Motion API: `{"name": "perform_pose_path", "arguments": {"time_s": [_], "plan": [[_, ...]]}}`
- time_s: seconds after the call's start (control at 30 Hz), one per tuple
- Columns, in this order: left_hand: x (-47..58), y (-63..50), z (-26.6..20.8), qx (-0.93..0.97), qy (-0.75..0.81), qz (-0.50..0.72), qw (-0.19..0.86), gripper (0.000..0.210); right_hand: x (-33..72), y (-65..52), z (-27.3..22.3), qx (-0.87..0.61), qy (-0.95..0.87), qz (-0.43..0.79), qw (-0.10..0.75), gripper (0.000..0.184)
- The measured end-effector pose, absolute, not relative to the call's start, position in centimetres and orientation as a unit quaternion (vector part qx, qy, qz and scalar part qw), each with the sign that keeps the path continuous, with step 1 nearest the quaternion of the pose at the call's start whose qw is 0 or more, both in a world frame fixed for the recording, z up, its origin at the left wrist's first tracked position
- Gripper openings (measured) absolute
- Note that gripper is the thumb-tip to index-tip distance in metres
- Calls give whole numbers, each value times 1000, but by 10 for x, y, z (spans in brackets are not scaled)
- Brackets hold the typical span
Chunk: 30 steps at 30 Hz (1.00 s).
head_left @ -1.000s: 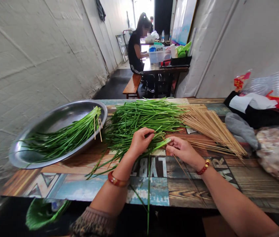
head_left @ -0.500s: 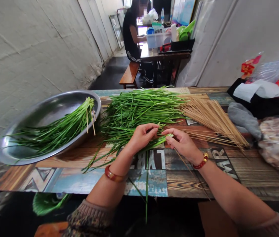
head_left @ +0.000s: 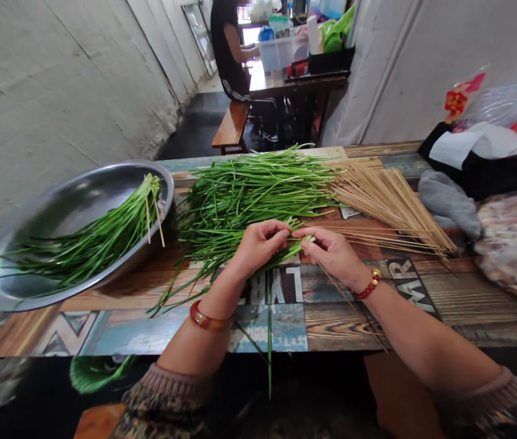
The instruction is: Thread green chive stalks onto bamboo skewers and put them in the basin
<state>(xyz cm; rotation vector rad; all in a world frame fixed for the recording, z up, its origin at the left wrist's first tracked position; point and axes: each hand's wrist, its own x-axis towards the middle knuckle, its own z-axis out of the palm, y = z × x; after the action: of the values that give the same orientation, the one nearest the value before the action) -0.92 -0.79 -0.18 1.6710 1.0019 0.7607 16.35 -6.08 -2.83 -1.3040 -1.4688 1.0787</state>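
Observation:
My left hand [head_left: 263, 245] is closed, thumb and fingers pinching garlic chives [head_left: 291, 250] near their pale stem ends. Close by on its right, my right hand [head_left: 331, 251] pinches the tips of the same stems. A thin bamboo skewer [head_left: 338, 289] slants down from under my right fingers toward the table edge; its upper end is hidden by the hand. Just beyond both hands lies a big pile of chives [head_left: 258, 189]. Several loose bamboo skewers [head_left: 386, 201] fan out right of the pile.
A steel basin [head_left: 103, 279] on the left holds chives [head_left: 116, 235] threaded on two skewers. At right lie a grey cloth-like bundle [head_left: 445, 201] and a filled clear bag [head_left: 514, 244]. A green basket [head_left: 91, 373] sits below the table edge. A person [head_left: 233, 55] sits at another table behind.
The whole view has shifted slightly, so the table sits a little higher and further left. My two hands have come slightly closer together, still on the chives.

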Motion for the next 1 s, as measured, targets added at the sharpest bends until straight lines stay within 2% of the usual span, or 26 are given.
{"name": "perform_pose_path", "arguments": {"time_s": [1.0], "plan": [[-10,-7,-5,686,409,336,500,20,164,-60,-30,-522,-594,420,446,30]]}}
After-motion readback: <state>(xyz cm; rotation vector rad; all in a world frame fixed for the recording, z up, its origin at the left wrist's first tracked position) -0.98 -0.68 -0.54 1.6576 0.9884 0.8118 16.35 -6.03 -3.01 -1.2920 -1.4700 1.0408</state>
